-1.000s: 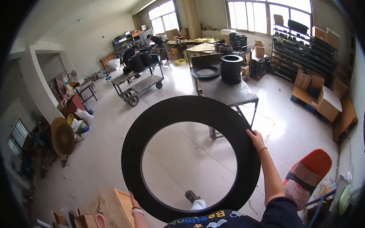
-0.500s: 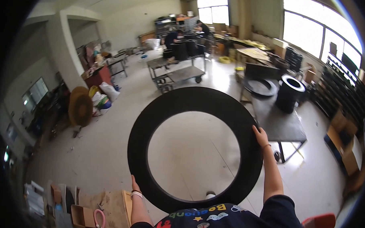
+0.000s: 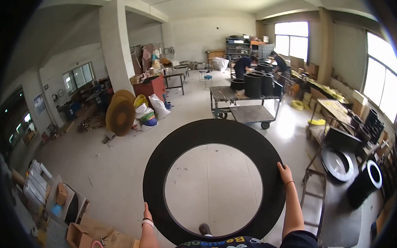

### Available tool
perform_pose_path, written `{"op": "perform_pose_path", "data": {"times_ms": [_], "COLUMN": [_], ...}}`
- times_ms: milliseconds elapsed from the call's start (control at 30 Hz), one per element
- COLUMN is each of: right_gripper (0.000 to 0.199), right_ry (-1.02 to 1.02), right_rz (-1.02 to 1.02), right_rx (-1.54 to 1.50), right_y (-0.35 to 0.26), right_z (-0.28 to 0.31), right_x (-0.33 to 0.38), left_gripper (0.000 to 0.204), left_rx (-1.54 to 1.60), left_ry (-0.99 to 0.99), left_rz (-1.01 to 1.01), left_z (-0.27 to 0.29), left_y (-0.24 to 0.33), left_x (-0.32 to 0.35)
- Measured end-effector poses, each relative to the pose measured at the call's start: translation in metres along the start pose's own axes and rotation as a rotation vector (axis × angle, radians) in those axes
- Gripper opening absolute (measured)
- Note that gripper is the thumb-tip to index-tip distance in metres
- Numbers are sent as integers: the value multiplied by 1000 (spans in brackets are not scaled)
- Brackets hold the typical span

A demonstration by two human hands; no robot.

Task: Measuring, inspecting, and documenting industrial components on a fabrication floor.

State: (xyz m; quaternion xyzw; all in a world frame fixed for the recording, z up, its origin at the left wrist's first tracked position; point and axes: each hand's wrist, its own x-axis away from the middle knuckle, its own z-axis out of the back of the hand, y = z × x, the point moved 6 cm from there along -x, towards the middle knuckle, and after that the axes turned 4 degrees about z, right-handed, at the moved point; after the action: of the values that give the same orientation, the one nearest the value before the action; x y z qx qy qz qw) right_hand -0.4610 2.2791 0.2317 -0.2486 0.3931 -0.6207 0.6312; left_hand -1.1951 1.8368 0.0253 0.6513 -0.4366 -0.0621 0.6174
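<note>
From my end of the feed, I have the right hand (image 3: pixel 285 173) clasped over the outer edge of a wide black ring (image 3: pixel 218 131), on its right side. The left hand (image 3: pixel 146 213) bears on the same edge at the lower left; most of its fingers are hidden, so I cannot tell how tightly they curl, though I read it as sharing the hold. The ring sits between the two hands, in front of the dark shirt (image 3: pixel 301 245), and through its hole I see floor (image 3: pixel 231 199) and a shoe (image 3: pixel 205 229). Over the last second the grip has kept its place while my view has swung left: the steel table (image 3: pixel 341 221), which lay just beyond the ring, is now off to the right, with a black cylinder (image 3: pixel 363 189) on it. A trolley (image 3: pixel 253 113) bearing black drums (image 3: pixel 253 85) now stands ahead, past the ring's far edge. I judge from this that the ring is being carried round, no longer facing the table, and is not yet set down; farther back, two people (image 3: pixel 243 68) lean over things I cannot make out
</note>
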Motion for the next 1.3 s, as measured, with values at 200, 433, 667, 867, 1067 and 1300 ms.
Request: {"op": "perform_pose_path", "data": {"times_ms": [200, 433, 667, 867, 1067, 1300], "right_gripper": [80, 82, 81, 81, 85, 85], "right_ry": [-86, -144, -194, -249, -312, -259], "right_rz": [71, 21, 106, 100, 110, -11], "right_rx": [1, 57, 9, 16, -75, 18], "right_y": [-118, -196, -283, -382, -483, -503], "right_z": [-253, -452, -717, -897, -1137, -1315], "right_x": [-257, -502, -786, -1029, -1255, -1517], "left_gripper": [94, 98, 99, 92, 95, 90], "left_rx": [-12, -105, 160, 101, -115, 26], "left_ry": [240, 425, 84, 268, 583, 277], "left_rz": [-346, -76, -110, -151, -394, -125], "left_z": [-28, -148, -199, -264, -282, -446], "left_y": [115, 259, 362, 481, 616, 783], "left_x": [-273, -502, -840, -1084, -1384, -1724]}}
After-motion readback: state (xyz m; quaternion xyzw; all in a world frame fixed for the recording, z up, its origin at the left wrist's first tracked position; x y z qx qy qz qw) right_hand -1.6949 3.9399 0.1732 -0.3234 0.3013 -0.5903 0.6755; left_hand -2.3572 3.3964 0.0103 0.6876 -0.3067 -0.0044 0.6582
